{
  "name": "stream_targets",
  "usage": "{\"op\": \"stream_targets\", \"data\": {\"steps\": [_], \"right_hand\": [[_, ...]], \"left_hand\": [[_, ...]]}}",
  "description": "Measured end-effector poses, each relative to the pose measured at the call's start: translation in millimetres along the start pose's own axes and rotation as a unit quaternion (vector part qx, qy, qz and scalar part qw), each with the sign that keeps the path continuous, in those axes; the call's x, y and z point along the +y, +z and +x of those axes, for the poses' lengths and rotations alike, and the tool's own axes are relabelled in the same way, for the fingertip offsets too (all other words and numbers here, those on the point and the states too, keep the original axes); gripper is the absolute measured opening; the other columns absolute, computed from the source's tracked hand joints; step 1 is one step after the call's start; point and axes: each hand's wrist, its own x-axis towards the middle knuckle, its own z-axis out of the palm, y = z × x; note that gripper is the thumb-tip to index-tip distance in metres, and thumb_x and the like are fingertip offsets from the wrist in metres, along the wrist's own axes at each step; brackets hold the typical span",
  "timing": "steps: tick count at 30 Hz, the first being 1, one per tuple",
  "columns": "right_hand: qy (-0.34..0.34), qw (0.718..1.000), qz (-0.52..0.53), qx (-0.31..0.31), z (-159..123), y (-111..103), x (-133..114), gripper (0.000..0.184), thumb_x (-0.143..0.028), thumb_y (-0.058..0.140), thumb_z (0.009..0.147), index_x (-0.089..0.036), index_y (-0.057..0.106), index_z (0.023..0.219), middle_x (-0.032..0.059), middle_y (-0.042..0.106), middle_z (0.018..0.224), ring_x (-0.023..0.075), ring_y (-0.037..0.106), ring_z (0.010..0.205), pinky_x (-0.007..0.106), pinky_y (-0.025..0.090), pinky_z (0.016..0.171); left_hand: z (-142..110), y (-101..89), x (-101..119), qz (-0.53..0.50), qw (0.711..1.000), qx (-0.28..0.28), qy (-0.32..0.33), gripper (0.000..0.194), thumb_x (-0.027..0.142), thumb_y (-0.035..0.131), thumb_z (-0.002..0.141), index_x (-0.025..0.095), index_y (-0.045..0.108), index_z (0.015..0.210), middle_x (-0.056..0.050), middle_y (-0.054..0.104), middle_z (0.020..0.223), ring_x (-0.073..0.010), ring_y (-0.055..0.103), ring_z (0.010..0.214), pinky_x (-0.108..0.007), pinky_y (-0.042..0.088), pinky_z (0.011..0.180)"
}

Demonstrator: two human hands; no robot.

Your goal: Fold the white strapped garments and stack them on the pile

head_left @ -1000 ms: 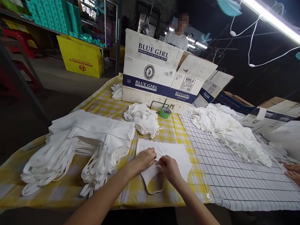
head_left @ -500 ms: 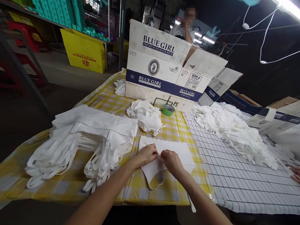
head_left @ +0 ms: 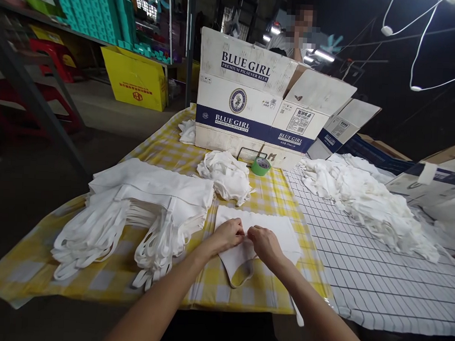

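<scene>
A white camisole lies flat on the yellow checked tablecloth in front of me, one strap loop curving toward the near edge and another strap hanging over it. My left hand pinches the fabric near its middle, with the fingertips closed. Close beside it, my right hand is also closed in a pinch on the same camisole. Only a small gap separates the two hands, and what lies between the fingertips is mostly hidden. To the left is a thick stack of white camisoles, their straps bunched toward me.
Behind my hands sit a crumpled white garment heap and a green tape roll. A large beer carton stands at the back. On the right, a long white garment pile covers part of a grid-patterned cloth. A person stands beyond the carton.
The whole view has shifted slightly, so things appear farther right. Both hands keep pinching the camisole in nearly the same place. Another person's hands at the right edge have mostly left view.
</scene>
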Motion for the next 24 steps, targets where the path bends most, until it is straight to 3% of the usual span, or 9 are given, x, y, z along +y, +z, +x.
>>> {"op": "stream_targets", "data": {"steps": [7, 9, 11, 13, 16, 19, 21, 24], "right_hand": [[0.017, 0.999, 0.028, 0.011, 4.7, 1.1, -10.9, 0.018, -0.009, 0.045, 0.078, -0.019, 0.058, 0.070, 0.0041, 0.064, 0.075, 0.0160, 0.058, 0.068, 0.025, 0.031, 0.062], [0.047, 0.998, 0.043, 0.025, -1.5, 2.8, -13.4, 0.017, -0.016, 0.042, 0.083, -0.019, 0.058, 0.078, 0.0044, 0.064, 0.074, 0.0166, 0.058, 0.067, 0.025, 0.034, 0.061], [0.092, 0.986, 0.136, 0.027, -13.9, 3.8, -16.4, 0.017, -0.027, 0.041, 0.087, -0.019, 0.054, 0.091, 0.0018, 0.061, 0.066, 0.0162, 0.058, 0.060, 0.024, 0.036, 0.056], [0.133, 0.943, 0.306, 0.013, -31.5, 3.0, -21.2, 0.024, -0.037, 0.045, 0.086, -0.020, 0.049, 0.102, -0.0024, 0.057, 0.059, 0.0157, 0.057, 0.056, 0.023, 0.038, 0.053], [0.157, 0.845, 0.512, -0.001, -62.6, -1.3, -34.2, 0.035, -0.042, 0.054, 0.080, -0.022, 0.046, 0.108, -0.0031, 0.058, 0.060, 0.0165, 0.059, 0.061, 0.024, 0.041, 0.056], [0.166, 0.781, 0.603, -0.003, -92.1, -1.8, -52.5, 0.039, -0.044, 0.058, 0.078, -0.023, 0.048, 0.109, 0.0006, 0.062, 0.069, 0.0183, 0.059, 0.069, 0.026, 0.042, 0.061], [0.174, 0.742, 0.648, -0.007, -109.3, 4.5, -64.3, 0.040, -0.046, 0.059, 0.076, -0.025, 0.050, 0.110, 0.0030, 0.064, 0.076, 0.0201, 0.060, 0.076, 0.029, 0.044, 0.066], [0.171, 0.711, 0.683, -0.003, -133.4, 25.5, -77.6, 0.048, -0.047, 0.061, 0.074, -0.028, 0.051, 0.117, 0.0064, 0.065, 0.096, 0.0239, 0.059, 0.091, 0.035, 0.044, 0.080]], "left_hand": [[0.1, 5.9, -2.0, 0.002, 1.000, 0.007, 0.001, 0.014, 0.019, 0.050, 0.074, 0.015, 0.060, 0.064, -0.002, 0.054, 0.080, -0.0119, 0.051, 0.071, -0.023, 0.040, 0.067], [-1.2, 3.8, -1.1, 0.005, 1.000, 0.008, 0.002, 0.014, 0.021, 0.052, 0.074, 0.015, 0.061, 0.065, -0.002, 0.055, 0.082, -0.0134, 0.052, 0.076, -0.023, 0.041, 0.070], [-2.6, -2.4, -0.1, 0.002, 1.000, -0.004, 0.005, 0.011, 0.024, 0.056, 0.072, 0.016, 0.064, 0.072, -0.003, 0.056, 0.086, -0.0155, 0.053, 0.082, -0.024, 0.042, 0.074], [-3.3, -11.1, -0.2, -0.026, 0.999, -0.031, 0.004, 0.023, 0.025, 0.057, 0.070, 0.017, 0.064, 0.090, -0.003, 0.058, 0.093, -0.0164, 0.055, 0.087, -0.024, 0.043, 0.076], [-3.5, -21.3, -4.8, -0.041, 0.999, -0.020, -0.013, 0.039, 0.019, 0.049, 0.075, 0.019, 0.056, 0.113, -0.004, 0.059, 0.109, -0.0160, 0.055, 0.096, -0.026, 0.043, 0.084], [-6.0, -20.6, -13.1, 0.068, 0.996, 0.039, -0.049, 0.040, 0.022, 0.046, 0.080, 0.019, 0.052, 0.120, -0.006, 0.051, 0.127, -0.0200, 0.044, 0.118, -0.034, 0.031, 0.102], [-9.9, -15.2, -18.1, 0.155, 0.984, 0.046, -0.075, 0.043, 0.029, 0.046, 0.083, 0.021, 0.048, 0.126, -0.006, 0.040, 0.138, -0.0238, 0.029, 0.129, -0.042, 0.019, 0.108], [-16.2, -7.3, -22.4, 0.240, 0.966, 0.044, -0.084, 0.047, 0.034, 0.042, 0.087, 0.025, 0.039, 0.133, -0.003, 0.026, 0.146, -0.0240, 0.016, 0.135, -0.047, 0.010, 0.109]]}}
